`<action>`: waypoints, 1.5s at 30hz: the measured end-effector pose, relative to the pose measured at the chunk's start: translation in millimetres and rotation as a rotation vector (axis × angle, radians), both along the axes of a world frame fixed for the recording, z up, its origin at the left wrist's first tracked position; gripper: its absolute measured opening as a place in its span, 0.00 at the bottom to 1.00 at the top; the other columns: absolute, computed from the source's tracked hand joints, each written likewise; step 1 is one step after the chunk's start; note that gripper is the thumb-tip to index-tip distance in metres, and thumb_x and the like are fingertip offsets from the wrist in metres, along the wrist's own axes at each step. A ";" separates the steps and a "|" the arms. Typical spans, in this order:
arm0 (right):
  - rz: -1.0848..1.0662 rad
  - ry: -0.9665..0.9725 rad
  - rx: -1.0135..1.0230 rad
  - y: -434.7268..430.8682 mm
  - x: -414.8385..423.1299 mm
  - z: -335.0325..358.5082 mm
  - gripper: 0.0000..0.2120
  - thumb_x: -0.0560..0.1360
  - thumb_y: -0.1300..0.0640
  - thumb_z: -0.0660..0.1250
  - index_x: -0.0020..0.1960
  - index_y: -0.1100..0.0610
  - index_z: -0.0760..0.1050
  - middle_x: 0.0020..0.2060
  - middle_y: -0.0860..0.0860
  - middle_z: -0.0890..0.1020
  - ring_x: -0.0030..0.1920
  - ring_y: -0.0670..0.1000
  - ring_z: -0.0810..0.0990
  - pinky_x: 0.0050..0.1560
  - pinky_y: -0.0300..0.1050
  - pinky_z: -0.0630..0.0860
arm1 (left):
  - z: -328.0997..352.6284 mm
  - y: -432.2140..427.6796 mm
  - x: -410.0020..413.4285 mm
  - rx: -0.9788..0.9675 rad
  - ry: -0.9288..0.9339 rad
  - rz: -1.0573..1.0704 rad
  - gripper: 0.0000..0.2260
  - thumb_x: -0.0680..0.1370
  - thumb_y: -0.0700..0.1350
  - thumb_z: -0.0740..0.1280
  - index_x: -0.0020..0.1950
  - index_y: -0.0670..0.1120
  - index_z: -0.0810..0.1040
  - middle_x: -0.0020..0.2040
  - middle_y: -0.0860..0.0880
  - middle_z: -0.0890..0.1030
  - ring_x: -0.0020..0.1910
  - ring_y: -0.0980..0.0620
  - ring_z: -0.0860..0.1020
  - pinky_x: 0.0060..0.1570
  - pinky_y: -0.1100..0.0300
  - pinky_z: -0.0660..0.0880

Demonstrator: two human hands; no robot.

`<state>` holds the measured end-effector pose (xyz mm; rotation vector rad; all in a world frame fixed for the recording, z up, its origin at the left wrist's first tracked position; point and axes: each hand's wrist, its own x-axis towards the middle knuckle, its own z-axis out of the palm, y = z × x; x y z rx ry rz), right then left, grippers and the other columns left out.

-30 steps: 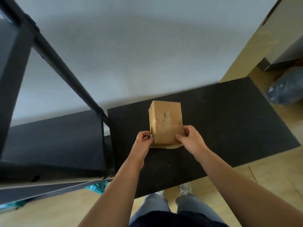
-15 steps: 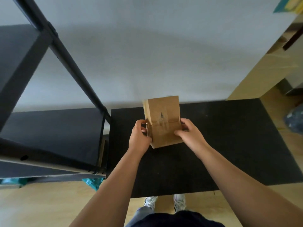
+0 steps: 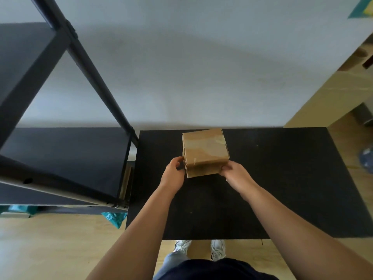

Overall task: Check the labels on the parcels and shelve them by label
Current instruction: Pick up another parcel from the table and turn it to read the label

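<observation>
A small brown cardboard parcel, sealed with clear tape, is held just over the black table near its back edge. My left hand grips the parcel's lower left side. My right hand grips its lower right corner. A taped face is turned up toward me; no printed label shows on the faces I can see.
A black metal shelving unit stands to the left, its post rising diagonally beside the table. A teal bag lies on the wooden floor under it. A white wall is behind. A bluish bag lies at the far right.
Both hands lifted the parcel from lying flat and rotated it, so a taped end face now turns toward me. My head tilted up, showing more wall.
</observation>
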<state>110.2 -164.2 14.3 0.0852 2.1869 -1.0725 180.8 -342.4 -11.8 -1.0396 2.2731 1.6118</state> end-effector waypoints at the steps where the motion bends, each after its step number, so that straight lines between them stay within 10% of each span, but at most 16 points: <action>1: -0.004 0.023 0.010 1.6 -2.4 -0.4 0.17 0.80 0.58 0.61 0.69 0.55 0.74 0.59 0.53 0.81 0.59 0.54 0.77 0.55 0.46 0.72 | 1.5 -1.8 -0.1 -0.025 -0.005 0.035 0.21 0.82 0.40 0.61 0.75 0.49 0.67 0.70 0.45 0.74 0.64 0.48 0.75 0.50 0.62 0.72; 9: -0.213 0.225 -0.071 -10.4 -38.7 29.6 0.18 0.82 0.50 0.58 0.68 0.56 0.75 0.58 0.51 0.80 0.55 0.51 0.78 0.52 0.46 0.73 | 41.9 -7.9 -25.4 0.110 0.161 0.320 0.17 0.83 0.51 0.59 0.69 0.46 0.73 0.47 0.54 0.77 0.48 0.54 0.78 0.51 0.55 0.77; 16: -0.009 0.372 0.026 -20.7 -34.1 41.8 0.18 0.81 0.53 0.62 0.70 0.54 0.71 0.60 0.49 0.79 0.40 0.44 0.75 0.32 0.35 0.68 | 54.4 4.9 -33.7 0.039 0.172 0.211 0.18 0.82 0.48 0.62 0.72 0.49 0.72 0.60 0.48 0.79 0.55 0.49 0.79 0.51 0.54 0.78; 30: -0.035 0.280 0.049 7.0 -12.6 12.9 0.09 0.77 0.57 0.68 0.56 0.54 0.74 0.47 0.48 0.79 0.41 0.43 0.76 0.35 0.37 0.70 | 34.6 27.8 -10.9 0.025 0.127 0.171 0.16 0.80 0.46 0.67 0.66 0.48 0.69 0.59 0.53 0.73 0.51 0.57 0.73 0.37 0.67 0.67; 45: -0.072 0.154 0.125 7.2 10.1 -17.2 0.20 0.81 0.54 0.62 0.72 0.55 0.67 0.65 0.52 0.77 0.60 0.51 0.79 0.34 0.34 0.66 | 4.8 29.2 13.0 -0.128 -0.035 0.018 0.16 0.81 0.46 0.65 0.69 0.49 0.71 0.62 0.51 0.79 0.49 0.57 0.77 0.36 0.66 0.72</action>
